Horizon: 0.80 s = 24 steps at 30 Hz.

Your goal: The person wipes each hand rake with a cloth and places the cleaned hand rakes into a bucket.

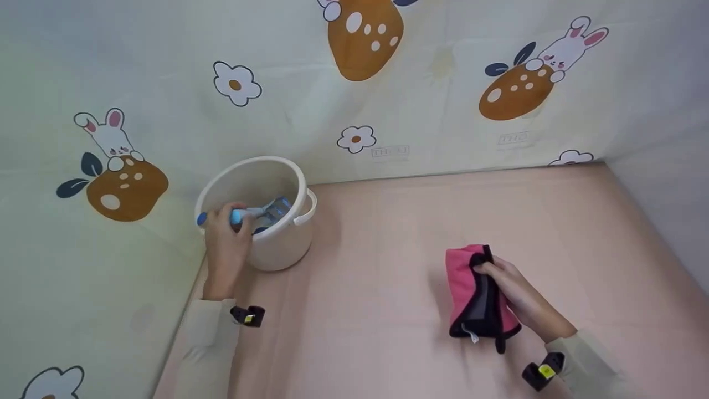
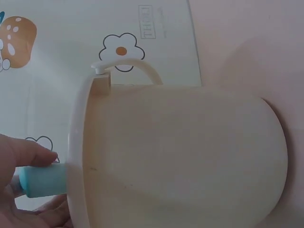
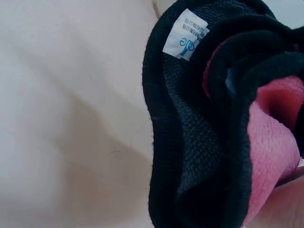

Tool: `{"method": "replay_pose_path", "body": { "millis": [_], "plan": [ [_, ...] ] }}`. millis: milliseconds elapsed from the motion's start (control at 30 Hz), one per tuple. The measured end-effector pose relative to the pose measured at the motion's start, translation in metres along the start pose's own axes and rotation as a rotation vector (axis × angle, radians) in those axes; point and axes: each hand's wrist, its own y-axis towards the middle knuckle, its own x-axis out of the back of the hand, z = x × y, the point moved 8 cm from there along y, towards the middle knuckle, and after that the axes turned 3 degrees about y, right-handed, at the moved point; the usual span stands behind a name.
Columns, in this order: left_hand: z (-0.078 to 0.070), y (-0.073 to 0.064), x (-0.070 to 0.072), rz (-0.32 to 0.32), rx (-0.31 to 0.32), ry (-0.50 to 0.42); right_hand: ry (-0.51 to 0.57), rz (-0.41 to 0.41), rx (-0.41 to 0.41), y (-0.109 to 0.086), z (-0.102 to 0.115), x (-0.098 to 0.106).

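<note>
At the rim of a white bucket (image 1: 281, 255), my left hand (image 1: 226, 244) grips a tool with a light-blue handle (image 1: 238, 215) and a dark-blue end. The handle's far part leans down into the bucket, and I cannot tell what kind of tool it is. In the left wrist view its light-blue handle (image 2: 45, 180) shows between thumb and fingers, beside the bucket's rim (image 2: 78, 142). My right hand (image 1: 518, 291) holds a folded pink and black cloth (image 1: 461, 277) above the pink surface. In the right wrist view the cloth's black edging and white label (image 3: 185, 35) show up close.
Blue things (image 1: 277, 208) lie inside the bucket, partly hidden by its rim. The bucket's handle (image 1: 310, 208) hangs at its right side. Behind and at the left rises a pale sheet (image 1: 288, 83) printed with rabbits and flowers. The pink surface (image 1: 376, 249) stretches between the hands.
</note>
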Motion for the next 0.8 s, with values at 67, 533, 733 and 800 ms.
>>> {"method": "replay_pose_path", "body": {
  "millis": [67,533,733,800],
  "plan": [
    [0.003,0.001,-0.004,0.022,0.013,0.031,0.001,0.001,0.000,0.000,0.000,0.000],
    [-0.007,-0.002,-0.011,0.104,-0.047,0.196,-0.011,0.018,-0.005,0.001,-0.002,0.000],
    [-0.017,-0.007,-0.006,0.076,-0.101,0.193,0.031,-0.010,-0.002,0.004,-0.001,0.003],
    [-0.023,-0.010,-0.006,0.048,-0.125,0.172,0.039,-0.020,0.013,0.006,0.000,0.007]
  ]
}}
